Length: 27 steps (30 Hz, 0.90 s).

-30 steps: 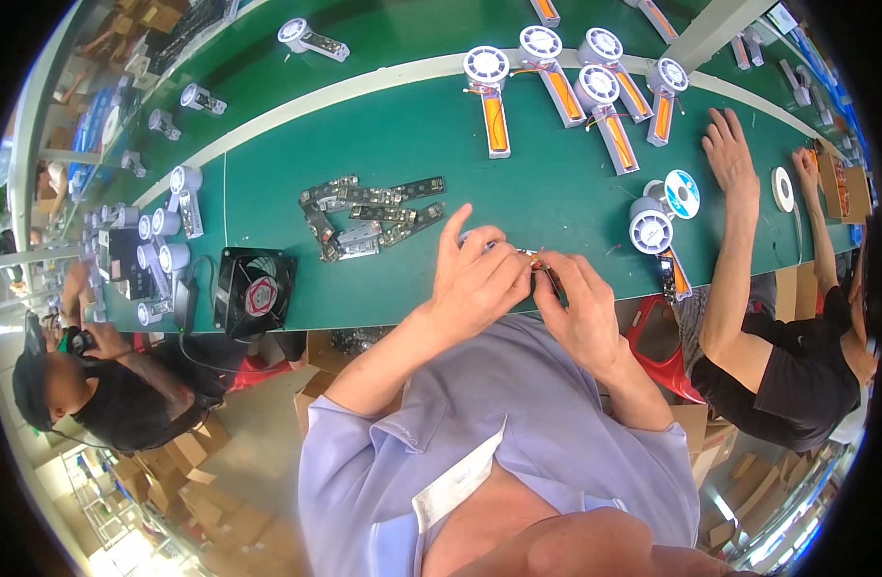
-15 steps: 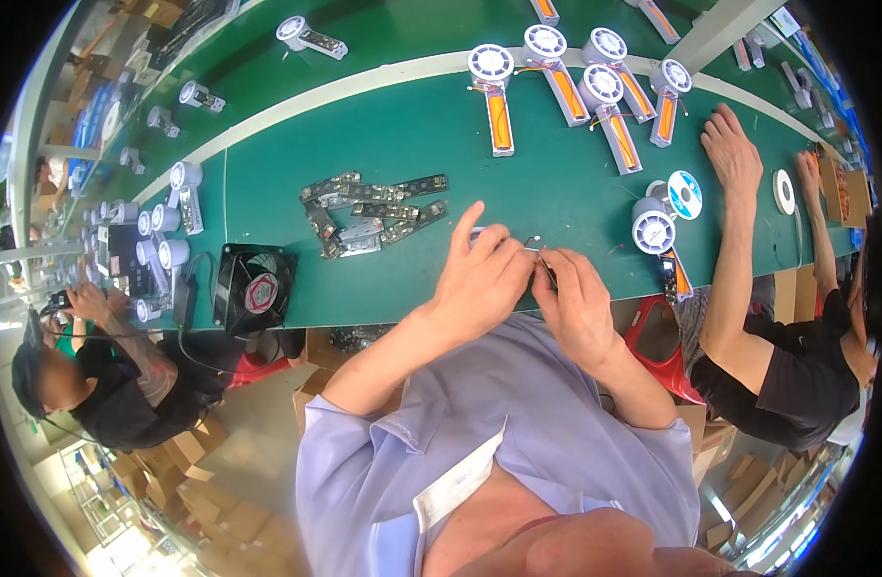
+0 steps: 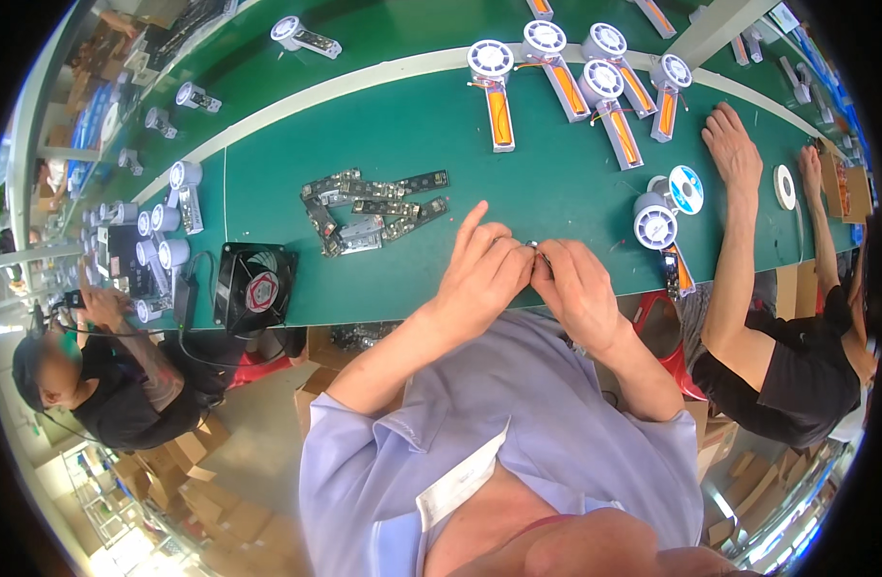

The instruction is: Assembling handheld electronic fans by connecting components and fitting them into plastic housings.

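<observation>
Over the front edge of the green table, my left hand (image 3: pixel 481 273) and my right hand (image 3: pixel 577 287) meet fingertip to fingertip. Both are closed in a pinch around something small; only a dark and whitish speck shows between them, and its kind is hidden. One finger of my left hand stands raised. Beyond and to the left lies a loose pile of black circuit boards (image 3: pixel 378 209). Right of my hands, a white fan unit (image 3: pixel 655 227) with an orange-filled handle sits by the table edge, beside a blue-and-white disc (image 3: pixel 686 190).
Several white fan units (image 3: pixel 491 61) with orange handles stand at the back. A black square fan (image 3: pixel 256 288) with a cable sits at the left edge. At right, a co-worker's arm (image 3: pixel 734 163) reaches over the table near a white tape roll (image 3: pixel 784 188). Another person works at far left.
My hands have drawn closer together, and the small wire end seen between them before is now mostly covered. My right hand has shifted slightly upward. The left co-worker's hands have moved.
</observation>
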{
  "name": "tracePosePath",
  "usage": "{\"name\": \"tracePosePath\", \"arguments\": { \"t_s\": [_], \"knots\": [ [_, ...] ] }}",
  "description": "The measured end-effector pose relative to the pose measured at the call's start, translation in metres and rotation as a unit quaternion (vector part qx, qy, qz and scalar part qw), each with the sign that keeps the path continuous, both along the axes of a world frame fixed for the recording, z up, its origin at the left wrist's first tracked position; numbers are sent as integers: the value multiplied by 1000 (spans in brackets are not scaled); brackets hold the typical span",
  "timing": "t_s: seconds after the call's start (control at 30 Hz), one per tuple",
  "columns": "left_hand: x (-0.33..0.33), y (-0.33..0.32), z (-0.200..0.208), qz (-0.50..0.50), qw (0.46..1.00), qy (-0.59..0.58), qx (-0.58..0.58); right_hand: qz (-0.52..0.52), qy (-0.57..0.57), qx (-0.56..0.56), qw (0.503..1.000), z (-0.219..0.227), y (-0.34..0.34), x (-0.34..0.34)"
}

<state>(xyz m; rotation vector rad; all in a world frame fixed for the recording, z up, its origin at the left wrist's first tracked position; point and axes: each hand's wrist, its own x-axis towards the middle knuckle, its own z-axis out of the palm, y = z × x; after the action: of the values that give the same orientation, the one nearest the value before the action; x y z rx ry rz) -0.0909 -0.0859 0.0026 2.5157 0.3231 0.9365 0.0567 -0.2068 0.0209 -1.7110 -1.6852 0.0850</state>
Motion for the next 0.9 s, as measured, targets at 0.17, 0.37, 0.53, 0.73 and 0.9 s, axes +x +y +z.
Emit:
{"name": "tracePosePath", "arguments": {
  "t_s": [0.17,0.37,0.53,0.73,0.9],
  "knots": [
    [0,1,2,-16,1000,4,0,10,39,-18,999,1,1,5],
    [-2,4,4,53,997,6,-51,-76,144,-24,986,6,-4,-5],
    [-2,10,13,26,997,29,-67,-101,149,18,984,-2,-3,-12],
    [2,7,3,36,999,-6,-31,-111,141,28,983,-2,-3,-13],
    [4,4,9,53,996,-1,-69,-131,157,37,978,0,-4,-16]
  ]
}}
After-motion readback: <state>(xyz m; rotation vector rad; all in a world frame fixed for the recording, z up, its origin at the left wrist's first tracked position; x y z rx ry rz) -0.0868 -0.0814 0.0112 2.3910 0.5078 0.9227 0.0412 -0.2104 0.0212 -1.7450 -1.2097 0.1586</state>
